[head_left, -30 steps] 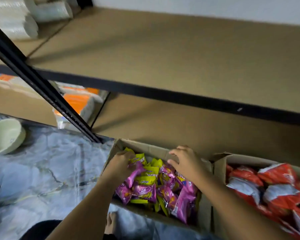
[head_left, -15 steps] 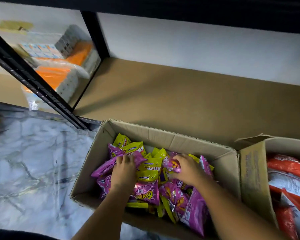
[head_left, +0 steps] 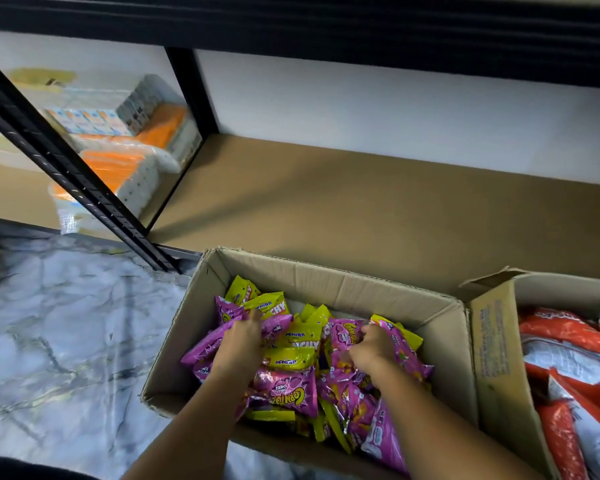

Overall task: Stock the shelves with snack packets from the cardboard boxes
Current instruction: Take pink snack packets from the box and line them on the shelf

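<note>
At far left a marbled floor (head_left: 66, 341) runs up to a black upright (head_left: 66, 161) of the rack; behind it, orange-and-white packs (head_left: 125, 168) sit on a neighbouring shelf; the brown shelf (head_left: 361, 209) ahead of you lies bare under a white wall (head_left: 395, 109) and a dark beam (head_left: 291, 22). Below it an open box (head_left: 326, 289) stands on the floor against the shelf's front edge, heaped with pink and yellow packets (head_left: 291, 348); the snack packets are all in the cartons, none on the shelf. Your left hand (head_left: 239, 344) is down in the heap at the box's left side, fingers curled into the pink packets, closed on a pink packet (head_left: 208, 344) beneath the palm. Your right hand (head_left: 373, 346) is toward the box's right side, fingers bent down among the packets and gripping another pink one (head_left: 347, 336); exactly how many each hand has gathered cannot be told. Just beside the box on the right, touching it, a second box (head_left: 492, 341) holds red and white packets (head_left: 568, 341), partly cut off by the frame.
</note>
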A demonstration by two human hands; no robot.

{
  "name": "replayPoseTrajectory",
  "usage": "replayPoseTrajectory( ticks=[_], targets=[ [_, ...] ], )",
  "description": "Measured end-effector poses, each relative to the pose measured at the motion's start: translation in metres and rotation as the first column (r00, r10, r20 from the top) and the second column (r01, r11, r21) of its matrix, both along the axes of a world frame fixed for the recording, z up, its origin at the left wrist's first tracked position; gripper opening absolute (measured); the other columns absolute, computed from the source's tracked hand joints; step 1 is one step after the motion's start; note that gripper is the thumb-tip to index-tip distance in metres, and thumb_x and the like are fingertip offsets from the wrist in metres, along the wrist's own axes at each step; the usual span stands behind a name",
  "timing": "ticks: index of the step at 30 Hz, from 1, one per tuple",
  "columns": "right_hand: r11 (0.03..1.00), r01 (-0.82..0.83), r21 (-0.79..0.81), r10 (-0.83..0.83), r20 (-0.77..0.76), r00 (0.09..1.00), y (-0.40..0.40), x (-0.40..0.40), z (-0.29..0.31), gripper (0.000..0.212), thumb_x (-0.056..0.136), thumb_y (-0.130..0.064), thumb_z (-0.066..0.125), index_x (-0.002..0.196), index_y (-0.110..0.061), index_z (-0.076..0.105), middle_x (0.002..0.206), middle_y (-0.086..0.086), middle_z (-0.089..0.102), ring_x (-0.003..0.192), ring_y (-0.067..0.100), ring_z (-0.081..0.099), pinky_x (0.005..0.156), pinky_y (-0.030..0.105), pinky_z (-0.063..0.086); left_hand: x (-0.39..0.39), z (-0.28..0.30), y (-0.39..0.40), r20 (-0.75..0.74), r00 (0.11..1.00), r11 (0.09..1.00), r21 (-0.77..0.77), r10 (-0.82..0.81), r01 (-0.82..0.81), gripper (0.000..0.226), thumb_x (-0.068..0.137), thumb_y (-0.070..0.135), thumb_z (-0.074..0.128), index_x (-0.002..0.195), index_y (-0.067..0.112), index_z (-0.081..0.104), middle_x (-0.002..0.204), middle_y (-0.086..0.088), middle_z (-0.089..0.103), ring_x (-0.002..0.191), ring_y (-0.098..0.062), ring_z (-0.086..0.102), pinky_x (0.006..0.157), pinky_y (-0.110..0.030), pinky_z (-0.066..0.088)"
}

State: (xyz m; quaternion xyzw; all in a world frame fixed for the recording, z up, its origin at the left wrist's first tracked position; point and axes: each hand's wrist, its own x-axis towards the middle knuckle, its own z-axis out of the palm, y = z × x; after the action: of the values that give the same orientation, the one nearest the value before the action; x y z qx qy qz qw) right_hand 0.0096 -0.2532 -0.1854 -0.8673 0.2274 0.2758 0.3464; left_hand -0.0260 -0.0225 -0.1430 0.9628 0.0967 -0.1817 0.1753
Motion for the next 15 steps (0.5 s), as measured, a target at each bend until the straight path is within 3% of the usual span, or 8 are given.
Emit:
replayPoseTrajectory(
  ticks=[2, 5, 9, 15],
  targets=[
    [0.999, -0.033, 0.023, 0.032, 0.023, 0.999, -0.005, -0.001, 0.007, 0.042, 0.07, -0.003, 0.081, 0.11, -0.009, 0.069, 0.106, 0.007, 0.072, 0.099, 0.024, 0.067, 0.08, 0.032, 0.057, 0.003, 0.008, 0.006, 0.022, 1.0, 0.998, -0.056, 0.008, -0.007, 0.034, 0.092, -0.001, 0.053, 0.124, 0.009, 0.048, 0.092, -0.01, 0.065, 0.082, -0.028, 0.062, 0.069, -0.038, 0.049],
    [0.991, -0.097, 0.096, 0.086, 0.116, 0.99, -0.01, -0.001, 0.027, 0.037, 0.073, 0.003, 0.077, 0.103, -0.017, 0.071, 0.1, 0.001, 0.075, 0.085, 0.014, 0.065, 0.076, 0.032, 0.057, 0.014, 0.021, 0.015, 0.047, 0.999, 0.993, -0.113, -0.004, 0.009, 0.031, 0.094, 0.005, 0.054, 0.125, 0.011, 0.057, 0.096, -0.016, 0.07, 0.088, -0.031, 0.065, 0.071, -0.036, 0.049],
    [0.977, -0.19, 0.102, 0.157, 0.268, 0.951, -0.017, 0.005, 0.061, 0.044, 0.072, -0.006, 0.083, 0.113, -0.016, 0.069, 0.104, -0.006, 0.072, 0.086, 0.007, 0.065, 0.076, 0.028, 0.056, 0.032, 0.052, 0.02, 0.068, 0.997, 0.976, -0.214, -0.026, 0.04, 0.028, 0.093, 0.005, 0.059, 0.115, 0.018, 0.07, 0.102, -0.004, 0.074, 0.099, -0.019, 0.065, 0.074, -0.023, 0.04],
    [0.947, -0.32, -0.012, 0.294, 0.428, 0.855, -0.034, 0.007, 0.164, 0.053, 0.073, 0.005, 0.07, 0.118, -0.021, 0.069, 0.106, -0.007, 0.075, 0.095, 0.009, 0.069, 0.086, 0.032, 0.056, 0.05, 0.151, 0.018, 0.131, 0.987, 0.965, -0.232, -0.091, 0.119, 0.032, 0.087, 0.005, 0.069, 0.113, 0.024, 0.075, 0.106, 0.006, 0.075, 0.104, -0.01, 0.066, 0.085, -0.017, 0.044]
  ],
)
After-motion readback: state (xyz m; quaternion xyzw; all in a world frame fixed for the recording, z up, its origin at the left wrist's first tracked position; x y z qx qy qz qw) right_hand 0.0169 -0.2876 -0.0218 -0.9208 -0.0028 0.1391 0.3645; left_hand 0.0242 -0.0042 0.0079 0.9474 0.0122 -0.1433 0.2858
